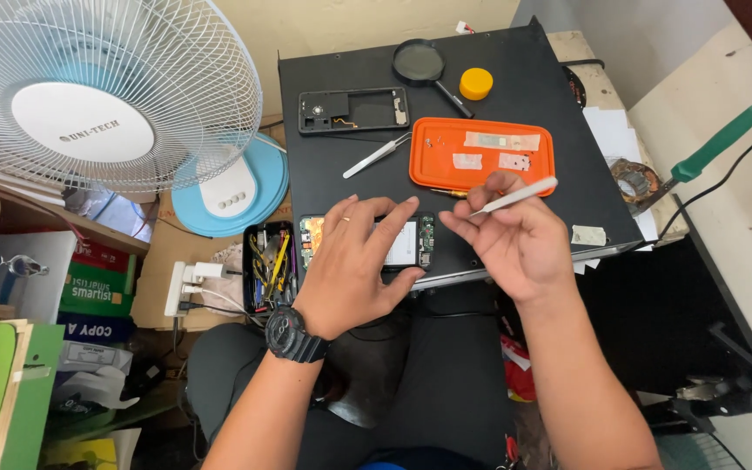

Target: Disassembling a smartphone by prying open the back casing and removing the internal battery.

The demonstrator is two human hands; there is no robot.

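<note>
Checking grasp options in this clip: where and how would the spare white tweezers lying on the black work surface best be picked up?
The spare white tweezers lie flat and diagonal, apart from the orange tray and the phone frame. Probably best pinched across the wider upper-right part near the tray, coming from above, since the thin tips point lower left and the surface around them is bare.

I see the left hand (354, 261) flat on the opened phone (406, 242) at the near edge of the worktop (515, 78), tool box (270, 265) just left of it. Right hand (515, 239) is just right of the phone, holding tweezers (515, 197); the tray (480, 155) lies right behind it. Behind the left hand: second tweezers (376, 157), then phone frame (354, 110); magnifier (424, 65) and round tin (476, 83) farthest back.
</note>
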